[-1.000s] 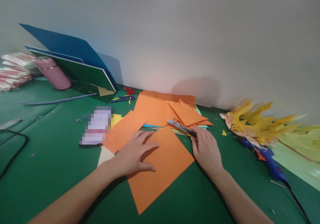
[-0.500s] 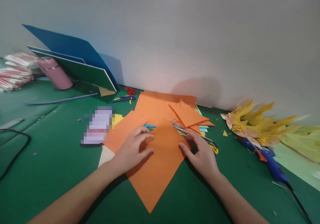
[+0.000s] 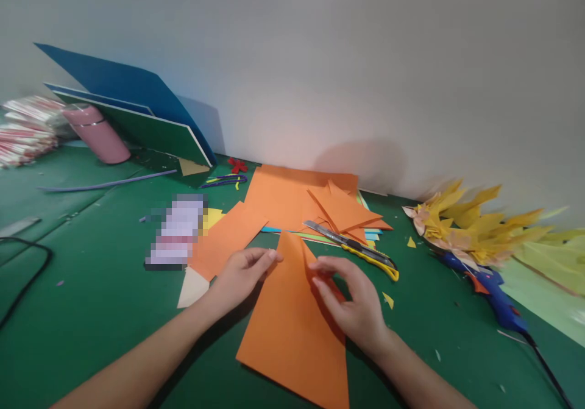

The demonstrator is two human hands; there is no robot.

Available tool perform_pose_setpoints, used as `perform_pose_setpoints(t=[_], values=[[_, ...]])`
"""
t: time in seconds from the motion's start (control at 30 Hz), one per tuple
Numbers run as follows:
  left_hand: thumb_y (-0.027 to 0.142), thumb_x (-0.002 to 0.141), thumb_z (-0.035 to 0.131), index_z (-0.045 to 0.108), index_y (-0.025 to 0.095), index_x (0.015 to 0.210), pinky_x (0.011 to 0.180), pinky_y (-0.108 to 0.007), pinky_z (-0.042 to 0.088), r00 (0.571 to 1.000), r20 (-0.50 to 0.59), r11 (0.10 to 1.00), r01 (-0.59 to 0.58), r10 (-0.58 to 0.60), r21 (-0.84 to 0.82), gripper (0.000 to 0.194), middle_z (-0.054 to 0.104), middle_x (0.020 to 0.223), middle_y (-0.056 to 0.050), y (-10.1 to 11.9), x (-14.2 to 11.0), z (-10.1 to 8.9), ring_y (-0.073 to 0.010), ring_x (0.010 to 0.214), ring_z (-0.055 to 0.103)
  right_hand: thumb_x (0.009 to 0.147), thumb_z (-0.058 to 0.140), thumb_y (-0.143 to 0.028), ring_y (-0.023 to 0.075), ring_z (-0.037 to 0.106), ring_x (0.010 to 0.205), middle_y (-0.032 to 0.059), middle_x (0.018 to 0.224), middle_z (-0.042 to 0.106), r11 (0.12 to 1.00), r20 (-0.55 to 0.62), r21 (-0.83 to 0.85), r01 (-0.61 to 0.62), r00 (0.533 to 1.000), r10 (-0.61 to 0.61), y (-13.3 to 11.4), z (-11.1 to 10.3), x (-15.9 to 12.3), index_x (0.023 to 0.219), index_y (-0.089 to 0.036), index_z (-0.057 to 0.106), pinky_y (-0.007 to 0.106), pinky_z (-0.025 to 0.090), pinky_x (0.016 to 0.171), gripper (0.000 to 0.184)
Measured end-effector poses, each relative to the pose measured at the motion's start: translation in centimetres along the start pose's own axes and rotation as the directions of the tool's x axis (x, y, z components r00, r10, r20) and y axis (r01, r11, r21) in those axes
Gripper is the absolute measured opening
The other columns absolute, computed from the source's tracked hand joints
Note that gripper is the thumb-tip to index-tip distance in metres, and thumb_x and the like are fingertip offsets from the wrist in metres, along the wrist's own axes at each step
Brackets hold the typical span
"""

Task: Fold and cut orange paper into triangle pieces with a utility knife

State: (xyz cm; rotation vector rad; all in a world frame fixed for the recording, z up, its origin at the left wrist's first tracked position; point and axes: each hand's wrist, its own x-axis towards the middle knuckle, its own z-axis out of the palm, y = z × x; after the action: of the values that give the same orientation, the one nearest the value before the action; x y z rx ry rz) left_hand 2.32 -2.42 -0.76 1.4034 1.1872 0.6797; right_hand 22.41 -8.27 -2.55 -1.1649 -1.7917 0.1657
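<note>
A sheet of orange paper lies before me on the green table, its far part bent upward along the right side. My left hand pinches its left edge near the far end, thumb against forefinger. At the right edge, my right hand has curved fingers, with thumb and forefinger on the raised part of the sheet. Beyond the right hand lies a yellow-handled utility knife with its blade pointing left. More orange sheets and folded orange pieces lie at the back.
A phone with a blurred screen lies to the left. Boards lean on the wall behind a pink bottle. To the right are a blue glue gun and yellow paper leaves. A black cable curves at far left.
The orange sheet has turned from a corner pointing at me to a straight edge, and its far part now bends up. My left fingers have closed; my right hand has moved left, uncovering the knife.
</note>
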Motion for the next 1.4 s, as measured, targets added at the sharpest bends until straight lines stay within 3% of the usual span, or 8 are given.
perform_pose_setpoints(t=[0.23, 0.43, 0.57, 0.7, 0.83, 0.97, 1.1, 1.4], values=[[0.054, 0.077, 0.053, 0.062, 0.017, 0.064, 0.055, -0.026, 0.035, 0.998, 0.051, 0.994, -0.054, 0.049, 0.094, 0.040, 0.052, 0.057, 0.002, 0.2, -0.2, 0.5, -0.0127, 0.054, 0.043, 0.093, 0.040, -0.009, 0.0176, 0.067, 0.083, 0.0083, 0.091, 0.072, 0.912, 0.208, -0.012, 0.409, 0.894, -0.398, -1.9, 0.4, 0.1, 0.122, -0.018, 0.046, 0.029, 0.055, 0.072, 0.031], [0.045, 0.072, 0.055, 0.057, 0.019, 0.057, 0.059, -0.028, 0.038, 0.988, 0.078, 0.959, -0.146, 0.131, 0.243, 0.030, 0.056, 0.061, 0.000, 0.5, -0.4, 0.9, -0.0158, 0.060, 0.050, 0.096, 0.038, -0.014, 0.0165, 0.064, 0.068, 0.0036, 0.078, 0.070, 0.895, 0.255, -0.006, 0.447, 0.866, -0.431, -3.2, 0.6, 0.1, 0.121, -0.021, 0.045, 0.026, 0.053, 0.060, 0.027], [0.040, 0.070, 0.057, 0.056, 0.019, 0.060, 0.059, -0.028, 0.038, 0.984, 0.036, 0.952, -0.177, 0.174, 0.248, 0.024, 0.054, 0.063, 0.000, 0.1, -0.4, 1.0, -0.0153, 0.060, 0.049, 0.094, 0.048, -0.025, 0.0168, 0.064, 0.075, 0.0035, 0.084, 0.068, 0.947, 0.225, 0.135, 0.291, 0.922, -0.315, -3.1, 0.8, -0.5, 0.121, -0.024, 0.046, 0.028, 0.053, 0.065, 0.028], [0.042, 0.071, 0.057, 0.052, 0.019, 0.062, 0.058, -0.026, 0.038, 0.983, 0.021, 0.974, -0.185, 0.184, 0.131, 0.024, 0.052, 0.063, 0.001, 0.0, -0.3, 0.7, -0.0144, 0.060, 0.048, 0.090, 0.054, -0.032, 0.0196, 0.062, 0.092, 0.0083, 0.099, 0.064, 0.972, 0.038, 0.225, -0.066, 0.998, 0.059, -1.3, 0.8, -0.3, 0.110, -0.025, 0.053, 0.034, 0.054, 0.078, 0.022], [0.040, 0.073, 0.058, 0.051, 0.019, 0.060, 0.064, -0.028, 0.041, 0.968, 0.020, 0.963, -0.250, 0.249, 0.100, 0.026, 0.053, 0.066, 0.001, 0.1, -0.1, 0.5, -0.0143, 0.063, 0.048, 0.082, 0.063, -0.046, 0.0190, 0.064, 0.088, 0.0097, 0.103, 0.063, 0.787, 0.117, 0.473, -0.396, 0.914, 0.389, 1.0, 0.6, 0.6, 0.112, -0.023, 0.051, 0.032, 0.056, 0.073, 0.039], [0.041, 0.073, 0.060, 0.051, 0.019, 0.060, 0.063, -0.027, 0.041, 0.966, 0.044, 0.964, -0.258, 0.255, 0.059, 0.026, 0.052, 0.067, 0.001, 0.2, -0.1, 0.6, -0.0138, 0.063, 0.047, 0.075, 0.066, -0.056, 0.0210, 0.065, 0.089, 0.0086, 0.101, 0.068, 0.586, 0.493, 0.492, -0.644, 0.761, 0.422, 1.0, -0.2, 1.3, 0.111, -0.021, 0.059, 0.037, 0.053, 0.083, 0.051], [0.042, 0.074, 0.059, 0.050, 0.020, 0.061, 0.060, -0.027, 0.039, 0.962, 0.115, 0.966, -0.254, 0.248, 0.045, 0.027, 0.049, 0.063, 0.002, 0.4, -0.3, 0.7, -0.0132, 0.060, 0.044, 0.068, 0.069, -0.058, 0.0218, 0.065, 0.077, 0.0048, 0.083, 0.071, 0.535, 0.651, 0.366, -0.762, 0.620, 0.438, 0.0, -0.6, 1.7, 0.087, -0.017, 0.069, 0.033, 0.052, 0.068, 0.045], [0.040, 0.078, 0.055, 0.047, 0.021, 0.060, 0.062, -0.028, 0.040, 0.953, 0.111, 0.952, -0.293, 0.283, 0.085, 0.027, 0.052, 0.069, 0.000, 0.1, -0.3, 1.1, -0.0141, 0.064, 0.047, 0.063, 0.072, -0.050, 0.0177, 0.058, 0.060, 0.0000, 0.063, 0.064, 0.548, 0.618, 0.253, -0.797, 0.569, 0.542, 0.1, -0.4, 2.0, 0.071, -0.016, 0.069, 0.026, 0.044, 0.053, 0.034]])
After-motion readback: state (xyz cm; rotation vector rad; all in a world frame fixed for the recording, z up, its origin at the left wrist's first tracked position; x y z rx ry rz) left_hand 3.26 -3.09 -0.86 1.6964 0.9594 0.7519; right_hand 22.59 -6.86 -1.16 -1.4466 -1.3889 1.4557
